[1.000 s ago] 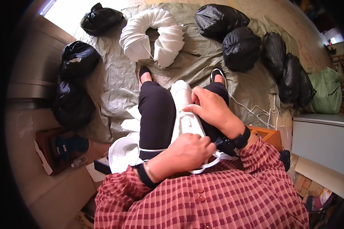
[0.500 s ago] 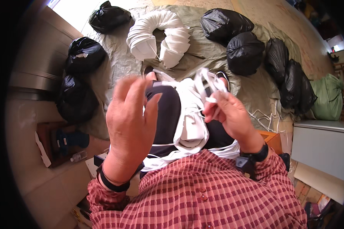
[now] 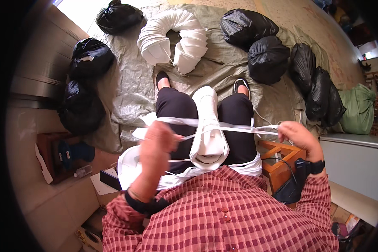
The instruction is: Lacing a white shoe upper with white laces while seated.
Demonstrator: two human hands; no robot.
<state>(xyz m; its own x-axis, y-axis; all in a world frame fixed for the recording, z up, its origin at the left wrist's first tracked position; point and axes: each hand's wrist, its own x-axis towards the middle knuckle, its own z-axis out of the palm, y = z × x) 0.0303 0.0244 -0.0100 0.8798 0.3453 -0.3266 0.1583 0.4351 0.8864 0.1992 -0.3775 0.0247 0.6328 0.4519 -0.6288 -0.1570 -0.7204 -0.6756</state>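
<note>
A long white bundle of nested, curved pieces (image 3: 206, 122) lies lengthwise on my lap between my dark trouser legs. White straps (image 3: 233, 127) stretch sideways above it, pulled fairly taut between my two hands. My right hand (image 3: 300, 135), out to the right, is closed on the looped end of the straps. On the left, my left hand (image 3: 157, 137) is blurred by motion, its fingers curled round the straps, with loose white ends showing beyond it. More white material (image 3: 130, 161) lies across my lap at the waist, partly hidden by my left forearm.
A ring of stacked white pieces (image 3: 151, 38) rests on the grey-green sheet (image 3: 132, 92) ahead. Black bags (image 3: 269, 59) stand at both sides, with a green sack (image 3: 357, 109) at far right. Close by my right side is a wooden stool (image 3: 277, 168).
My hands have moved apart, the right one outward to the right. The straps, bunched in my right hand before, are now stretched across the bundle, with my left hand closed on them.
</note>
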